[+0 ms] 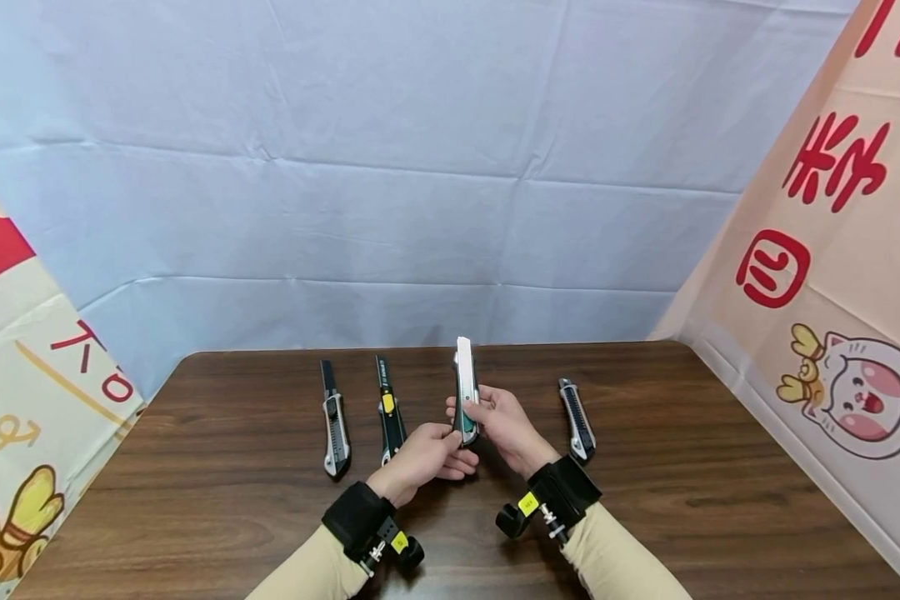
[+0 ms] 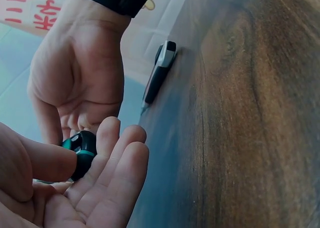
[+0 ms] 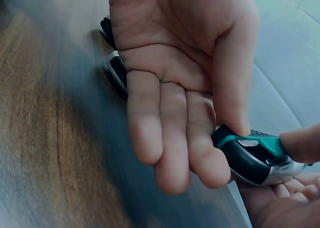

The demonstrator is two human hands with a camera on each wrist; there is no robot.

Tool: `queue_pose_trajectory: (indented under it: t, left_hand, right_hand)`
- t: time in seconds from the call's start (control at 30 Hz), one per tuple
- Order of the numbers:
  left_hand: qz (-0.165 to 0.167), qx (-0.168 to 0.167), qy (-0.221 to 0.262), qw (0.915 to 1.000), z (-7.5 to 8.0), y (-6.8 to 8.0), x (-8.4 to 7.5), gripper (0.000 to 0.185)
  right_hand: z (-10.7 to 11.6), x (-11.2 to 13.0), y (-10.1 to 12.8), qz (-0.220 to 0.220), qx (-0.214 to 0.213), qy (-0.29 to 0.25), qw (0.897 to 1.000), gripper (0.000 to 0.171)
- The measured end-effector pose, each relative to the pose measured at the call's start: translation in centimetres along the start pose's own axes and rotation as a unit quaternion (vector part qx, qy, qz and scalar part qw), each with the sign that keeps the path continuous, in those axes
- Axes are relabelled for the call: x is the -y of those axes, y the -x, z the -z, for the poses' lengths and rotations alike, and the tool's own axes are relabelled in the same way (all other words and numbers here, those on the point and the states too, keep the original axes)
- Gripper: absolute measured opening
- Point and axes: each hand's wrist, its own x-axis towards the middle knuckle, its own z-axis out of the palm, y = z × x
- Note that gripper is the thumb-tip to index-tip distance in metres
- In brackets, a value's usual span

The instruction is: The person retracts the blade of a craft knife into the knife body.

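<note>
Both hands hold a utility knife (image 1: 465, 379) upright over the middle of the table, its long face bright silver and its lower end black with teal trim. My right hand (image 1: 506, 425) grips its middle, thumb across the front. With thumb and forefinger, my left hand (image 1: 427, 454) pinches the lower end (image 3: 250, 158); its other three fingers (image 2: 127, 175) stretch out loosely. In the left wrist view the right hand (image 2: 82, 77) reaches in from above. In the right wrist view, the right hand's thumb (image 3: 302, 144) presses on the teal part.
On the left lie a silver-and-black utility knife (image 1: 337, 433) and a dark green one (image 1: 392, 425) with a yellow slider, partly behind the left hand. Another silver-and-black knife (image 1: 577, 421) lies right of the right hand. Cloth backdrops (image 1: 420, 208) enclose the brown wooden table (image 1: 690, 500).
</note>
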Motion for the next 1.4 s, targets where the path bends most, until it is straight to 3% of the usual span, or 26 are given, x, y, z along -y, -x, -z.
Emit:
queue_pose_trajectory:
  t: [1.4]
  left_hand:
    - [0.007,-0.005,-0.011,0.9999,0.16,-0.39,0.46,0.037]
  right_hand:
    - [0.32,-0.36,-0.34,-0.015,0.028,-0.002,0.999,0.046]
